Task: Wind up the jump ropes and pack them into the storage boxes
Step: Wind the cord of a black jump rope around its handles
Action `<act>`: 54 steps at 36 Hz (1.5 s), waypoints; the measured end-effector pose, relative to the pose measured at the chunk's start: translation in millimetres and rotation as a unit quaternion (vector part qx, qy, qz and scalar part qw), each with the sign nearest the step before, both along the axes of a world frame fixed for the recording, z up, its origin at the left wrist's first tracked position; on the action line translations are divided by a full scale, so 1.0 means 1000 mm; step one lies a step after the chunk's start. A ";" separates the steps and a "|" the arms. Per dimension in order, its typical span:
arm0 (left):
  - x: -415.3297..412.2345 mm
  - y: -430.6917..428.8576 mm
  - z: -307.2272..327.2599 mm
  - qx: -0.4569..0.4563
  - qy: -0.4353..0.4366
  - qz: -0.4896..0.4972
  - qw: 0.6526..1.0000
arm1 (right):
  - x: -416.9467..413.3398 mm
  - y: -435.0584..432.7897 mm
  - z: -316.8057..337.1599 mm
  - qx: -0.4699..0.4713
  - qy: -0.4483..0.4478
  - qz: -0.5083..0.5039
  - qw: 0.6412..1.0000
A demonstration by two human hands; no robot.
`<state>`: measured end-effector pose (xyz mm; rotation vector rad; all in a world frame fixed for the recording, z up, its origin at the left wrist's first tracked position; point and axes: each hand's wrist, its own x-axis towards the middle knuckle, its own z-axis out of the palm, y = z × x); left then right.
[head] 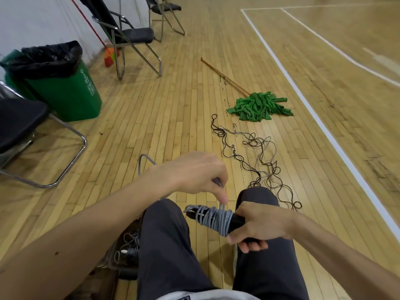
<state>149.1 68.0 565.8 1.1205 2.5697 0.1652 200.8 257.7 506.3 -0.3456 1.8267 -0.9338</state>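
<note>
Now, right hand [257, 224]: clenched around black handles [236, 223], lower centre.
Left hand [194, 172]: pinches the grey jump rope [213, 219], just above its coils on the handles.
Loose ropes [257, 156]: tangled on the floor, centre right.
Green mop [258, 106]: beyond them.

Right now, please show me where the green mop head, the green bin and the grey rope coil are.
green mop head [258, 107], head view, middle of strips.
green bin [71, 98], head view, front wall.
grey rope coil [214, 218], head view, wound turns.

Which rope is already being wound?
The grey rope, coiled around the black handles held in the right hand; the dark ropes lie loose on the floor.
</note>
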 end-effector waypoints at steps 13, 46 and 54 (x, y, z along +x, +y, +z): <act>-0.006 0.005 -0.003 0.110 -0.174 0.068 0.976 | 0.025 0.002 0.021 -0.065 0.033 0.074 0.995; 0.016 0.004 -0.072 0.319 -0.347 0.202 0.859 | 0.017 0.019 0.006 -0.273 0.071 -0.192 0.940; 0.020 -0.005 -0.070 0.331 -0.332 0.223 0.855 | 0.004 0.030 0.003 -0.252 0.085 -0.272 0.925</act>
